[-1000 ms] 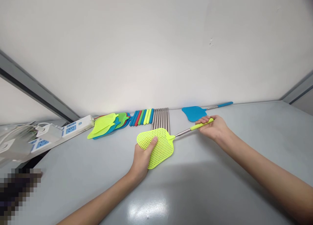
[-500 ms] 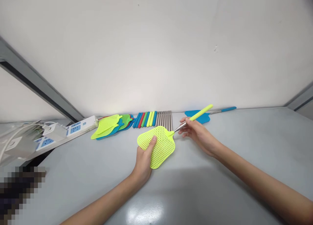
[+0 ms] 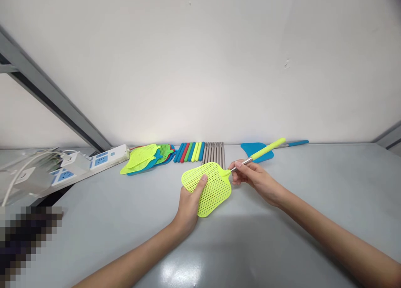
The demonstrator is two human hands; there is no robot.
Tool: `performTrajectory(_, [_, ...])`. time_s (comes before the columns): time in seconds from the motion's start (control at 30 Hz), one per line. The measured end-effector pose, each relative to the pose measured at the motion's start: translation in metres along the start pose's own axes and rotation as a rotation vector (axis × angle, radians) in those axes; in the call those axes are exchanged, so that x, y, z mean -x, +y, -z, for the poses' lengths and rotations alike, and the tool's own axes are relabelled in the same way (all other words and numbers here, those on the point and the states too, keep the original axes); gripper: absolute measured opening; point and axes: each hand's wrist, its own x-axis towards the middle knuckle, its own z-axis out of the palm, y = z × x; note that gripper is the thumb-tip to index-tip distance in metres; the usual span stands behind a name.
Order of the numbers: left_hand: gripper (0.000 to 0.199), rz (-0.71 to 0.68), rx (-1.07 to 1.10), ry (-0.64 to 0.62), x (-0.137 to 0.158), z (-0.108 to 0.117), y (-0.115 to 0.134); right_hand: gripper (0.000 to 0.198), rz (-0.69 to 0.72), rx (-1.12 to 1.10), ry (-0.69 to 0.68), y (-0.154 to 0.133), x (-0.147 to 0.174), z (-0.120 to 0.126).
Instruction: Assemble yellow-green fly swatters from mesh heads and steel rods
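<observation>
My left hand (image 3: 189, 202) grips the yellow-green perforated head of a fly swatter (image 3: 216, 192), thumb on top and the other fingers hidden behind it. My right hand (image 3: 253, 177) pinches the swatter's silver metal rod (image 3: 242, 166) close to the neck of the head. Beyond those fingers the yellow-green handle sleeve (image 3: 268, 150) points up and to the right. Behind lies a blue fly swatter (image 3: 257, 149), its own rod and blue handle stretching right along the wall.
Along the wall lie a pile of swatter heads (image 3: 140, 157) in several colours, a row of coloured handle sleeves (image 3: 189, 152) and a row of metal rods (image 3: 214, 153). To the left are a white power strip (image 3: 117, 155) and a clear plastic bag (image 3: 29, 175).
My right hand has slid along the rod toward the swatter head and its fingers have closed in. More bare rod shows between hand and sleeve. The view has shifted slightly.
</observation>
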Motion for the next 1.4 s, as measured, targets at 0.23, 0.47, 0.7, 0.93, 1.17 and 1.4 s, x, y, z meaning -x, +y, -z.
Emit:
performTrajectory(0.23, [0.034, -0.016, -0.041, -0.098, 0.001, -0.001, -0.002, 0.032, -0.017, -0.059, 0.1, 0.007, -0.003, 0.005])
performTrajectory(0.47, [0.031, -0.031, -0.161, -0.139, -0.002, 0.004, -0.003, 0.031, 0.03, -0.063, 0.265, 0.003, -0.009, 0.022])
performTrajectory(0.7, [0.029, 0.002, -0.179, -0.098, -0.003, 0.002, -0.001, 0.022, 0.048, -0.147, 0.43, -0.004, -0.016, 0.052])
performTrajectory(0.93, [0.03, -0.008, -0.187, -0.105, -0.002, 0.003, -0.003, 0.016, -0.001, -0.157, 0.673, -0.002, -0.024, 0.092])
performTrajectory(1.17, [0.029, -0.011, -0.189, -0.116, -0.003, 0.003, -0.004, 0.011, -0.095, -0.251, 0.71, 0.011, -0.028, 0.136])
performTrajectory(1.4, [0.03, -0.011, -0.203, -0.123, -0.002, 0.003, -0.003, 0.014, -0.135, -0.303, 0.709, 0.02, -0.03, 0.147])
